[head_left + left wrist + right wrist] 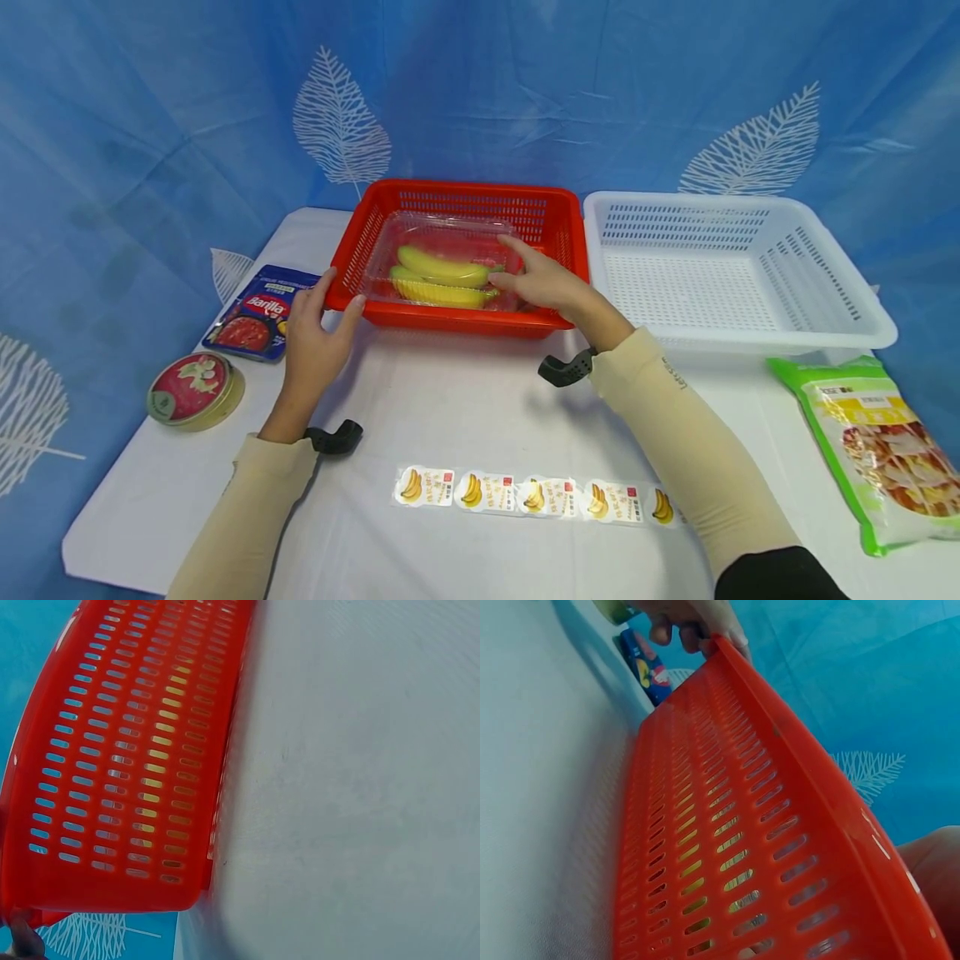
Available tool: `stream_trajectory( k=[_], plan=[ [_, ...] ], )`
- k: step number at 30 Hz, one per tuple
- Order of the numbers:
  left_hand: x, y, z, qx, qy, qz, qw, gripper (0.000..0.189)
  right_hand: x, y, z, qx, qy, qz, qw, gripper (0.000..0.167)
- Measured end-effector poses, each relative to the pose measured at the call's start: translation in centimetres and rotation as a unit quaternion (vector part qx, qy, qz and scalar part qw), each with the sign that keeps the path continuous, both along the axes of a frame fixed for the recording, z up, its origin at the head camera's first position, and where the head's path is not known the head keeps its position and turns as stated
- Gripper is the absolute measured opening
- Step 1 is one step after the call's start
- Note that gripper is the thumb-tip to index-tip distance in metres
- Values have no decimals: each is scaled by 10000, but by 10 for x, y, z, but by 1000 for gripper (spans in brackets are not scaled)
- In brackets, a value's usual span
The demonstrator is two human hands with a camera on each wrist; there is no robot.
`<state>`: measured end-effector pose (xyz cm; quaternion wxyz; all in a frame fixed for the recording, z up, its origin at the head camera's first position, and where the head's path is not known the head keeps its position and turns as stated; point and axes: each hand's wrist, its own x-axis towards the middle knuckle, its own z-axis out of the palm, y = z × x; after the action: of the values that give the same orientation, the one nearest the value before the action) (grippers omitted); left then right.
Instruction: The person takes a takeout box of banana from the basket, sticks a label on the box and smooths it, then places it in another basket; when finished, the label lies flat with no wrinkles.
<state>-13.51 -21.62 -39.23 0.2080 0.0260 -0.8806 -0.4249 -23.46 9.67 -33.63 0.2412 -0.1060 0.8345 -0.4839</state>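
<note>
A clear plastic box stands inside the red basket, and yellow bananas with greenish tips show through its lid. At the basket's near left corner, my left hand grips the rim, thumb on the near side and fingers by the left side. My right hand reaches over the basket's right part, index finger and thumb spread apart on the box's right end; its other fingers are hidden. Through the slots of the basket wall, yellow shows in the left wrist view. The right wrist view shows the wall too.
An empty white basket stands to the right. A strip of banana stickers lies in front. At left are a blue Barilla pouch and a round tin; a green-edged food bag lies at right.
</note>
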Motion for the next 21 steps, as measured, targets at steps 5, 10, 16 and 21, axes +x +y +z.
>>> stream_trajectory(
  k=[5,10,16,21],
  plan=[
    [-1,1,1,98,14,-17,9999,67,0,1,1,-157,-51,-57,9998,77],
    [-1,2,1,103,23,21,9999,67,-1,2,-1,-223,-26,-101,9997,75],
    [-1,1,-1,101,-8,71,9999,66,0,2,-2,-292,113,-171,9994,73],
    [1,-1,2,73,-66,38,9999,68,3,-1,-1,-331,383,-436,9978,71]
  ],
)
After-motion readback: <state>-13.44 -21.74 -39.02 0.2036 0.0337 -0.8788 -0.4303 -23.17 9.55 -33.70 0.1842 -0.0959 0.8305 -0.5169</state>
